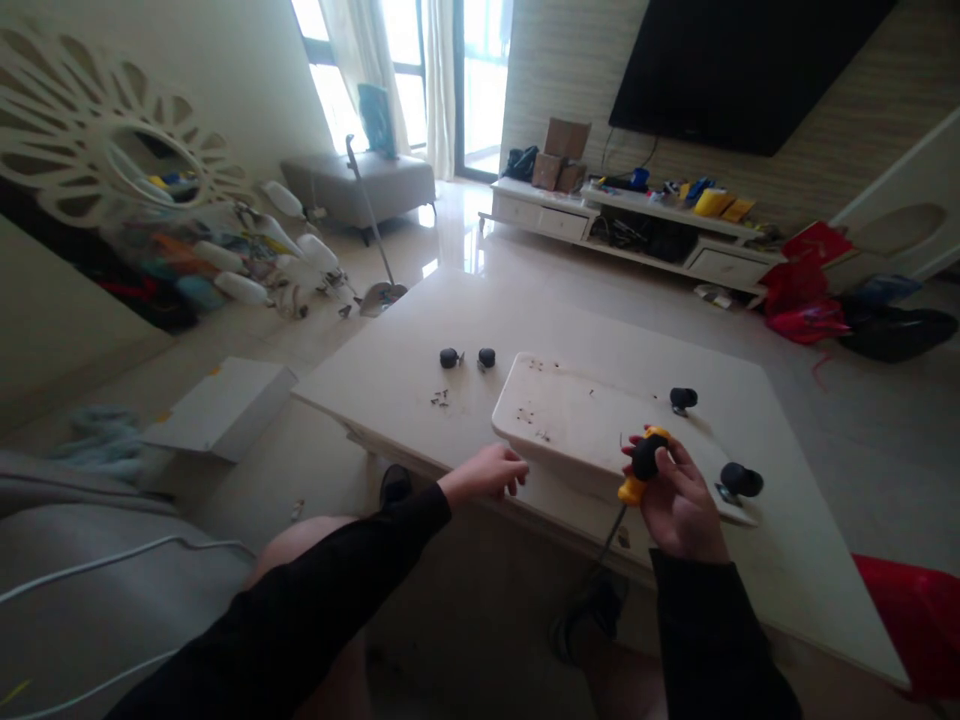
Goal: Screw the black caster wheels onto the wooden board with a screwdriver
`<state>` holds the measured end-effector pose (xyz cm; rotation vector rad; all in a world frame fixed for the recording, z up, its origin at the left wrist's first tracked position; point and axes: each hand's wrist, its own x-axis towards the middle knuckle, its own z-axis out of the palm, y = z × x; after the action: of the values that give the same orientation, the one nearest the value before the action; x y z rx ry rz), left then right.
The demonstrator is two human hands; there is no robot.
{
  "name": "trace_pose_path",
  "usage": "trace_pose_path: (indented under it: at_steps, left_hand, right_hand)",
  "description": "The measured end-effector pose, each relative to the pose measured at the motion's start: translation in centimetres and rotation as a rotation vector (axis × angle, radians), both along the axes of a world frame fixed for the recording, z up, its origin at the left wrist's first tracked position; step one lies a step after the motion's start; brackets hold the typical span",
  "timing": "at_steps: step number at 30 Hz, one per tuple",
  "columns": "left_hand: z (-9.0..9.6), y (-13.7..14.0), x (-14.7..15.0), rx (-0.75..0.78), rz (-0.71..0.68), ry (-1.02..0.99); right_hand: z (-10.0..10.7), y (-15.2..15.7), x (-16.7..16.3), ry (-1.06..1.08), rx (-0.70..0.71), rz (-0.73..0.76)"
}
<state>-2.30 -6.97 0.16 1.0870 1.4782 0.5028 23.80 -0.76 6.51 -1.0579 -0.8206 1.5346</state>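
My right hand (684, 500) grips a screwdriver (634, 490) by its yellow and black handle, the metal shaft slanting down past the table's front edge. Beyond it lies a white board (577, 410) with small holes and a few screws on it. Two black caster wheels stand on the board's right end, a far caster (682, 398) and a near caster (741, 480). My left hand (491, 472) hangs near the board's front left corner, fingers loosely bent and apart, with nothing visible in them. Left of the board are two loose casters, one (448, 358) beside another (487, 357), and several screws (440, 399).
The board rests on a white low table (405, 350). A white box (225, 405) sits on the floor at left, a long-handled dustpan (382, 296) behind. A red object (911, 610) stands by the table's right edge. A TV cabinet (637, 235) lines the far wall.
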Motion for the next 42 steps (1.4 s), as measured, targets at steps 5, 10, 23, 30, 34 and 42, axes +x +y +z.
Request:
trace_pose_path:
  at_steps: [5, 10, 23, 30, 34, 42]
  left_hand:
    - [-0.1, 1.0, -11.3, 0.074, 0.212, 0.470]
    - [-3.4, 1.2, -17.4, 0.134, 0.368, 0.732]
    - [-6.2, 1.5, -17.5, 0.210, 0.312, 0.830]
    - [-5.3, 1.2, -17.7, 0.147, 0.316, 0.766]
    - [-4.5, 1.0, -18.3, 0.099, 0.297, 0.716]
    - [-3.9, 0.7, -17.7, 0.028, 0.167, 0.682]
  right_hand:
    - [-0.7, 0.4, -3.7, 0.078, -0.007, 0.002]
    - [-1.0, 0.7, -6.3, 0.083, -0.054, 0.050]
    - [-1.3, 0.8, -5.9, 0.098, -0.046, 0.073]
    - [-1.4, 0.8, -4.8, 0.107, -0.026, 0.063]
    - [-1.1, 0.8, -4.9, 0.111, -0.052, 0.048]
    - [-1.5, 1.1, -5.2, 0.099, -0.017, 0.028]
